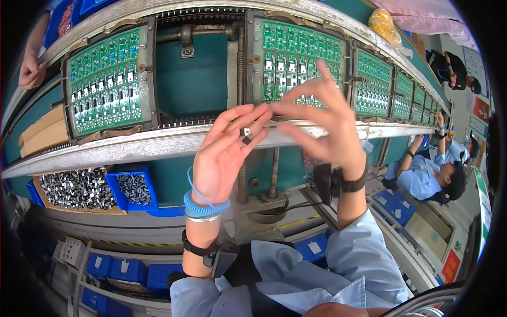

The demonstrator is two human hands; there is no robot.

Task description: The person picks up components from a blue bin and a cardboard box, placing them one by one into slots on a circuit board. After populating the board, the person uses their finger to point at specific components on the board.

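My left hand [214, 158] is palm up over the near rail, its fingers curled around small black-and-silver electronic components [246, 135]. A blue coiled wrist strap [205, 205] circles that wrist. My right hand [332, 124] is raised at the near edge of a framed green circuit board panel [288, 74]; its fingers are spread and blurred, with nothing visible in them. The fingertips of both hands come close together; whether they touch I cannot tell. White and black parts stand in rows on this panel. Another green panel [105, 79] sits in a frame to the left.
More framed panels [374, 84] line the conveyor to the right. Below the near rail [148, 147] are a box of silver parts [79, 189] and a blue bin [133, 189] of dark parts. A co-worker's hand [31, 73] is at far left; other people [430, 171] work at right.
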